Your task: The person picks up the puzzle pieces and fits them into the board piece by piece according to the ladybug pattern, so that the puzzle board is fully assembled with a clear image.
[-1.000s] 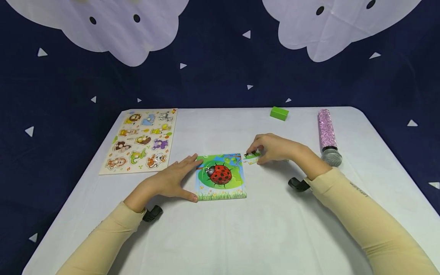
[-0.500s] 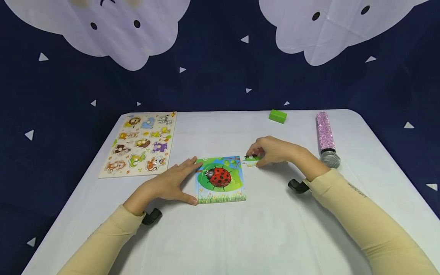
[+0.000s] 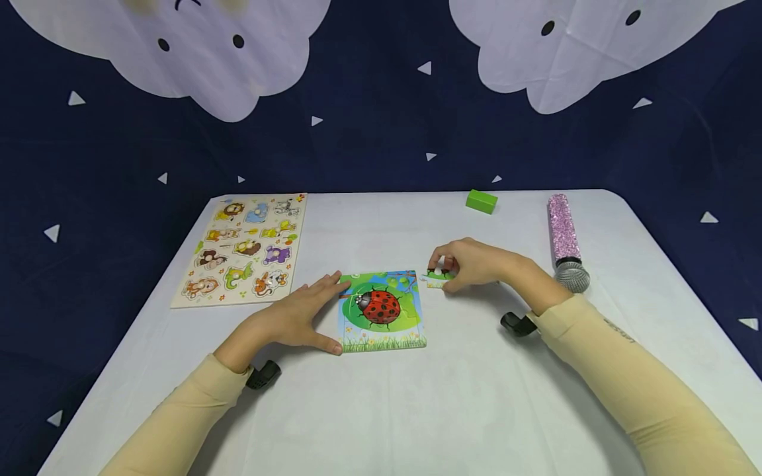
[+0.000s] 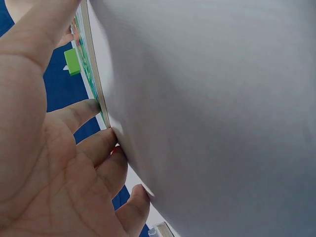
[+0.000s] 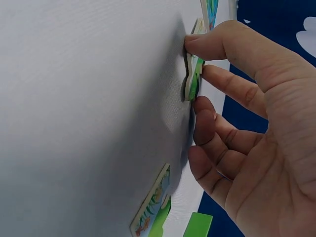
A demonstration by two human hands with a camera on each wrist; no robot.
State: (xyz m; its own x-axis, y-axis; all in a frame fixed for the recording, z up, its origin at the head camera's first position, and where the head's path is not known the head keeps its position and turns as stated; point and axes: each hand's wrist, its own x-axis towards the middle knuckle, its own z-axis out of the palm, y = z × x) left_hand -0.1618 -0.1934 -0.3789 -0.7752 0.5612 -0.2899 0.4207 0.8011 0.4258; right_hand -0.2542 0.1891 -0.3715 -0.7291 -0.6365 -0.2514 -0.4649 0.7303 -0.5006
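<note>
A square ladybug jigsaw puzzle (image 3: 381,311) lies flat at the middle of the table. My left hand (image 3: 292,317) rests against its left side with spread fingers, the thumb at the near corner and the index finger by the far one. The left wrist view shows fingertips (image 4: 94,104) touching the board's edge. To the right of the puzzle, my right hand (image 3: 476,261) pinches a small green-and-white jigsaw piece (image 3: 437,283) between thumb and fingers. In the right wrist view this jigsaw piece (image 5: 194,84) stands close to the tabletop, partly covered by the thumb.
Another loose jigsaw piece (image 5: 153,205) lies on the table beyond the right hand's little finger. An animal peg puzzle (image 3: 241,251) is at the back left. A green block (image 3: 481,201) and a pink glittery microphone (image 3: 562,228) lie at the back right.
The jigsaw piece in my right hand has turned slightly and now lies straighter beside the puzzle. The left hand stays at the puzzle's edge. The head view has tilted up a little.
</note>
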